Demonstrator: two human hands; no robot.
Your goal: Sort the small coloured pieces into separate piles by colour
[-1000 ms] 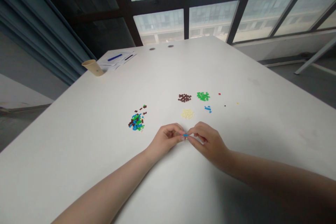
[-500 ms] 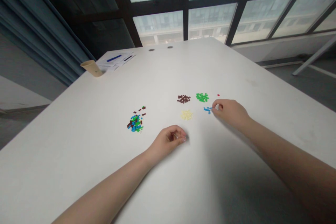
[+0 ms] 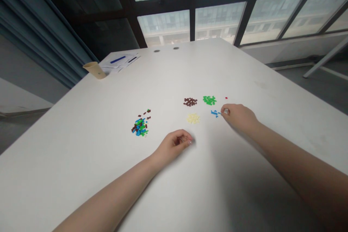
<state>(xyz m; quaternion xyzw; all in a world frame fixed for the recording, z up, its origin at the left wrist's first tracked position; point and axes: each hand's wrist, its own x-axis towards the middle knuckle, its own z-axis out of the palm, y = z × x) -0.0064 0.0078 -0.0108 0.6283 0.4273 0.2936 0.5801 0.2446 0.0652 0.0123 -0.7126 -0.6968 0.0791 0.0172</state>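
My right hand [image 3: 237, 115] has its thumb and index finger pinched together at the right edge of a small group of blue pieces [image 3: 214, 112]. A little blue piece [image 3: 219, 113] shows at the fingertips. My left hand [image 3: 175, 143] rests on the table nearer to me, fingers curled and thumb tip close to them; whatever lies between the tips is too small to make out. Just beyond it is a pile of pale yellow pieces [image 3: 193, 118]. Farther back lie a brown pile [image 3: 190, 102] and a green pile [image 3: 209, 100]. One red piece [image 3: 226, 98] sits alone beyond my right hand.
On the left of the white table [image 3: 89, 116] is a mixed heap [image 3: 140, 127] of blue, green and brown pieces, with several loose ones behind it. A tan paper cup [image 3: 95, 70] stands tilted-looking at the left edge, beside papers [image 3: 119, 64] and a blue pen [image 3: 117, 59].
My right hand has shifted slightly right and toward me, away from the blue group. The left hand stays almost where it was.
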